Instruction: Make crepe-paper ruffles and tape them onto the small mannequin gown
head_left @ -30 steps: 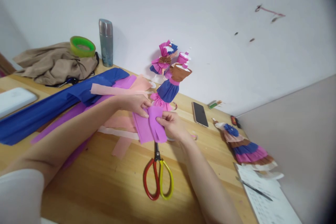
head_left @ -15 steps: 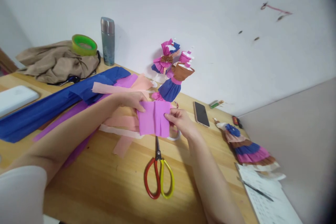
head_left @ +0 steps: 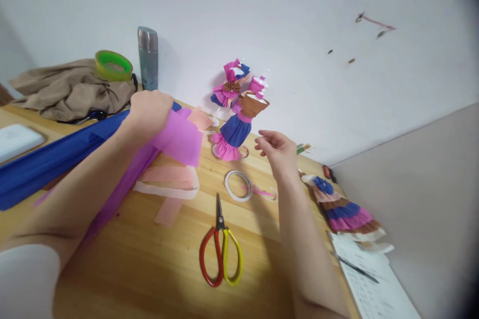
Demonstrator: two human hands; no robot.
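My left hand is closed over the left end of a purple crepe paper piece, which spreads out to the right. A longer purple crepe strip runs beneath my forearm. My right hand is raised at the right, its fingers bent and slightly apart with nothing visible between them. Left of it stands a small paper-dressed doll figure with a brown top, blue skirt and pink hem. Scissors with one red and one yellow handle lie below, near a roll of white tape.
Blue crepe paper and peach strips lie at the left. Behind are a flask, brown cloth and a green tape roll. A layered paper dress and a notebook with a pen are at the right.
My hands have moved apart. The left carried the purple paper left and up; the right let go of it and moved right and up. The white tape roll is now uncovered.
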